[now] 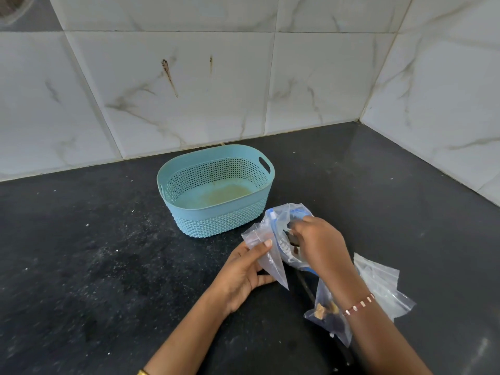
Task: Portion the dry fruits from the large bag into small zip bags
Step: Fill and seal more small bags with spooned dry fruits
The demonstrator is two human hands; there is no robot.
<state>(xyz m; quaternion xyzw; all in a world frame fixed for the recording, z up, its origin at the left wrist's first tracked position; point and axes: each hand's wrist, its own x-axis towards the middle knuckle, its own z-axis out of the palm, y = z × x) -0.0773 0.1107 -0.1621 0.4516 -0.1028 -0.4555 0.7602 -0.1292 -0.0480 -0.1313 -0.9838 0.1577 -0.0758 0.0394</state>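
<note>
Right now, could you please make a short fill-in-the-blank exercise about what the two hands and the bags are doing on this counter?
1. The left hand holds a small zip bag that looks ____ inside.
2. The right hand reaches into the ____ bag.
3. The basket behind the hands is ____ in colour.
4. Under the right forearm lies a small bag with dry fruits already ____ it.

Missing words: empty; large; blue; inside

Bare forearms, beaded bracelet on right wrist, gold bangle on left
</note>
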